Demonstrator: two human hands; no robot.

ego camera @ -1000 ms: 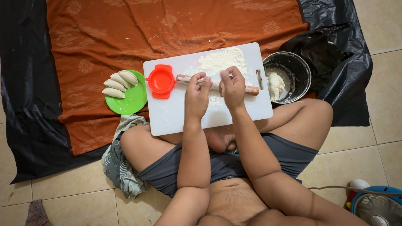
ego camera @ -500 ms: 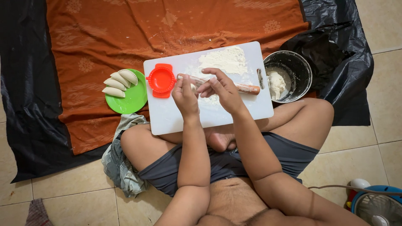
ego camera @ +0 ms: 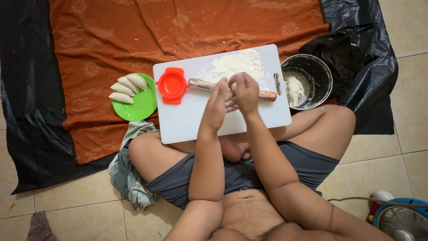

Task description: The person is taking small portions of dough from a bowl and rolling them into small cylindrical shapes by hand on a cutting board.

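Hands [ego camera: 232, 96] together, over rolling pin [ego camera: 203, 85], dough unclear

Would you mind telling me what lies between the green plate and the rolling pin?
In the head view, a red dumpling press on the white board.

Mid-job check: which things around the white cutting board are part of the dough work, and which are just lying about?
In use: left hand and right hand together over the rolling pin, flour heap, cutting board, red dumpling press, dough pot, green plate of dumplings.

Lying about: crumpled cloth, fan, black bag.
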